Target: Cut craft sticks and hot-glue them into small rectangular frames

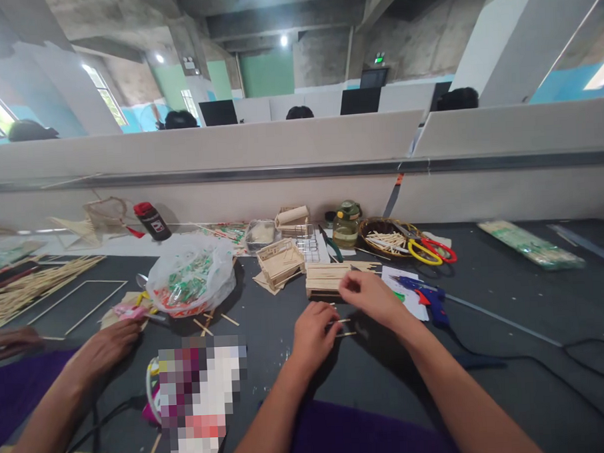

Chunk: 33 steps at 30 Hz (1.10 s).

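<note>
My left hand point(314, 336) is low over the dark table, its fingers curled round a few short wooden sticks point(347, 333) whose ends show at the fingertips. Beyond it, my right hand point(372, 295) has thumb and fingers drawn together at the right end of a slatted wooden stick piece point(327, 275). Whatever lies between those fingertips is too small or hidden to make out. A blue glue gun point(435, 305) rests on white paper point(407, 292) to the right of my right hand. Behind the slatted piece stands a small box made of sticks point(282, 261).
A plastic bag of green-wrapped pieces point(191, 278) lies at left. Scissors point(426, 251) lean on a basket of sticks point(382, 239) beside a bottle point(347, 226). A co-worker's hand point(111, 335) works at far left. The glue gun's cord point(512, 357) runs right.
</note>
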Each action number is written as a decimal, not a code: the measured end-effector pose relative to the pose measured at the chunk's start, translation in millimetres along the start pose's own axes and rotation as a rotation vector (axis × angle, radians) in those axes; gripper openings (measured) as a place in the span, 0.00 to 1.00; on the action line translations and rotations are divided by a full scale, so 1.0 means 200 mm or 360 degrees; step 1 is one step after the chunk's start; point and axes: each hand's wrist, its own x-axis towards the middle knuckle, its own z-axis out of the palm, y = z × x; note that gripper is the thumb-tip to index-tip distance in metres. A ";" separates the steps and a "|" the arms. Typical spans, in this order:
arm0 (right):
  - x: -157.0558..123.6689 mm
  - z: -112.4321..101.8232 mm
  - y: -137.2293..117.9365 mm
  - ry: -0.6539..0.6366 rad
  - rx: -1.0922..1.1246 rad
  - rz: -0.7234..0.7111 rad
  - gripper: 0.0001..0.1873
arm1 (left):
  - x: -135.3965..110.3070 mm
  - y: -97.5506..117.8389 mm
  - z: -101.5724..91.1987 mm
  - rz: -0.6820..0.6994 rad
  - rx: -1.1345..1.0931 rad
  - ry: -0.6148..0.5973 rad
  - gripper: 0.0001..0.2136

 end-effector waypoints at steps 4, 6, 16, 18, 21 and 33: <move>-0.18 0.10 0.18 -0.0049 0.0544 0.0197 0.05 | 0.00 0.01 0.05 0.0064 0.0025 -0.0114 0.03; -0.22 0.15 0.23 -0.0071 0.0523 0.0254 0.05 | 0.00 0.01 0.06 0.0050 0.0059 -0.0146 0.03; -0.21 0.26 0.17 -0.0102 0.0141 0.0395 0.06 | 0.01 -0.01 0.09 0.0019 0.0124 -0.0234 0.02; -0.22 0.26 0.18 -0.0108 0.0136 0.0393 0.06 | 0.01 -0.01 0.09 0.0020 0.0137 -0.0251 0.02; -0.23 0.25 0.21 -0.0114 0.0147 0.0372 0.06 | 0.01 -0.01 0.09 0.0026 0.0137 -0.0258 0.02; -0.26 0.19 0.29 -0.0069 0.0251 0.0334 0.09 | 0.03 -0.09 -0.06 -0.0265 -0.0032 0.0014 0.06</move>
